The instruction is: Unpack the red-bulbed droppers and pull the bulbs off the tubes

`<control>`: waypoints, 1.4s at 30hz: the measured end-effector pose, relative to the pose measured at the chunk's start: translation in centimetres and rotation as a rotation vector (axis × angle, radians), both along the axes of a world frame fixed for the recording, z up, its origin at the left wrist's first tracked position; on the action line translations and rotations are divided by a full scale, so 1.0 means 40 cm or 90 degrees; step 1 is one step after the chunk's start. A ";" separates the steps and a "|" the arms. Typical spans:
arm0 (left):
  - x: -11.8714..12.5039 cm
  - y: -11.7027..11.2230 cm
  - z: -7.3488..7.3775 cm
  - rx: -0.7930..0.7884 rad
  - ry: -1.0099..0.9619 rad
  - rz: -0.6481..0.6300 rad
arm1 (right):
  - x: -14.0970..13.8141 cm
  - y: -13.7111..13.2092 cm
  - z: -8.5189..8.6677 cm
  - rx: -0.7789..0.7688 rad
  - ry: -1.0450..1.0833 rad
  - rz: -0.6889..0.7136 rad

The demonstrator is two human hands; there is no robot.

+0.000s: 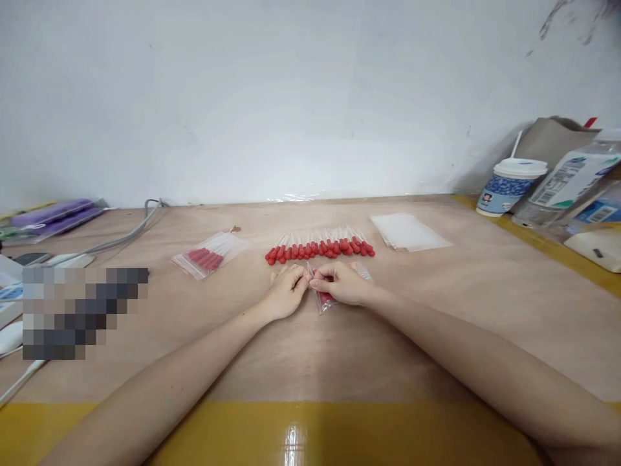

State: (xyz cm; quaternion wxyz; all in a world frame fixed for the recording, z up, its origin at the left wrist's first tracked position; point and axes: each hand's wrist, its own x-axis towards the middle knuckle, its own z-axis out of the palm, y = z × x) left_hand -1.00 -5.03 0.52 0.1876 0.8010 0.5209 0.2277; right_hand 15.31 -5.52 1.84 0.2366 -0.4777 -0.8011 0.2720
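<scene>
My left hand (286,292) and my right hand (345,285) meet at the middle of the table, fingers pinched close together. Between them is a small clear plastic bag (324,305) with something red inside; both hands appear to grip its edge, though the fingers hide part of it. Just beyond lies a row of thin pale sticks with red bulb-shaped ends (320,249), red ends toward me. Off to the left are filled clear bags (206,255) with red-ended sticks in them. A stack of flat translucent bags (410,232) rests to the right.
A lidded paper cup (512,188) with a straw and a clear bottle (567,184) stand at the right edge. Purple packets (58,217), a grey cable (129,233) and a blurred-out patch (82,317) are at the left. A wall rises behind the table (242,369).
</scene>
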 end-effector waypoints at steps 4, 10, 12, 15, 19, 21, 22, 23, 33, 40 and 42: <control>0.015 -0.007 0.001 0.012 0.047 0.048 | -0.018 -0.004 -0.018 0.045 -0.002 -0.057; 0.018 -0.005 -0.001 0.054 0.061 0.083 | -0.021 -0.021 -0.028 0.104 0.037 -0.219; 0.007 -0.001 -0.002 0.091 0.066 0.068 | -0.009 -0.026 -0.028 0.135 0.069 -0.234; -0.017 0.005 -0.003 0.166 0.080 0.031 | 0.011 -0.032 -0.028 0.194 0.114 -0.168; -0.046 0.012 -0.006 0.260 0.041 -0.012 | 0.058 -0.033 -0.031 0.258 0.140 -0.041; -0.052 0.017 -0.009 0.272 0.006 -0.067 | 0.098 -0.030 -0.035 0.285 0.115 -0.021; -0.052 0.019 -0.010 0.263 -0.008 -0.095 | 0.119 -0.028 -0.039 0.282 0.095 -0.010; -0.052 0.021 -0.009 0.249 -0.019 -0.118 | 0.139 -0.027 -0.043 0.262 0.074 -0.001; -0.029 -0.002 0.024 -0.082 -0.180 -0.192 | 0.165 -0.015 -0.069 0.191 0.020 -0.035; -0.012 -0.018 0.001 -0.060 -0.213 -0.145 | 0.154 -0.023 -0.066 0.250 0.006 -0.064; -0.006 -0.021 -0.005 -0.020 -0.178 -0.129 | 0.156 -0.023 -0.068 0.254 0.001 -0.060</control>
